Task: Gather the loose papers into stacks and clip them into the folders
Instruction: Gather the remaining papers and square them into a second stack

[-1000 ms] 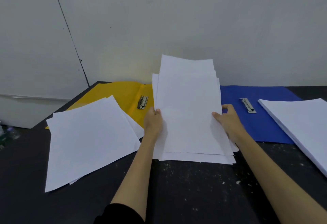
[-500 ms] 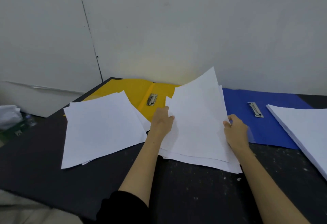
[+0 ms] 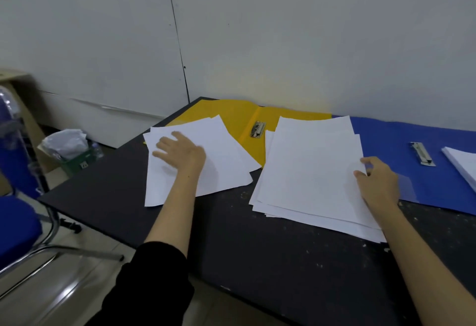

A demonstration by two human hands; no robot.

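A loose pile of white sheets point(image 3: 221, 160) lies at the left of the black table point(image 3: 283, 261), partly over the open yellow folder point(image 3: 239, 114). My left hand point(image 3: 180, 151) rests flat on that pile, fingers spread. A second uneven stack of white paper point(image 3: 309, 171) lies flat in the middle, overlapping both the yellow folder and the open blue folder point(image 3: 391, 140). My right hand point(image 3: 377, 181) pinches this stack's right edge. Each folder shows a metal clip: the yellow folder's clip point(image 3: 258, 129) and the blue folder's clip point(image 3: 423, 153).
Another neat white paper stack point(image 3: 463, 166) sits at the far right edge on the blue folder. A blue chair with a chrome frame point(image 3: 18, 222) stands left of the table. A box with white wrapping point(image 3: 68, 149) sits on the floor by the wall.
The middle stack, held up in both hands earlier, now lies flat on the table. My left hand let go of it and moved left onto the other pile. The view swung left.
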